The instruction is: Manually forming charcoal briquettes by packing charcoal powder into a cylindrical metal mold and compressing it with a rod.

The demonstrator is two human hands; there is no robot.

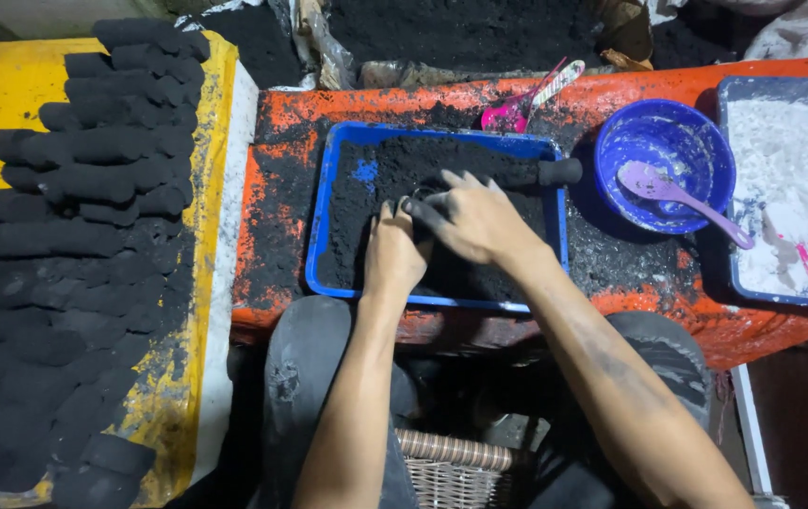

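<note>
Both hands, left hand [394, 256] and right hand [470, 219], clamp a black tube [554, 172] at frame centre; loose powder [404, 160] could spill over the blue tray [321, 217] rim.

Bright, even light falls from above on the orange surface [281, 123], colours saturated. The white powder [790, 170] nearly blows out. Below the edge, the lap and basket [451, 467] sink into shadow. Mostly sharp; corners darken.

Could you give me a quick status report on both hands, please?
Left hand and right hand together on a small dark ring-shaped thing, in the blue tray of black powder. Grip unclear. Nothing in the way.
</note>
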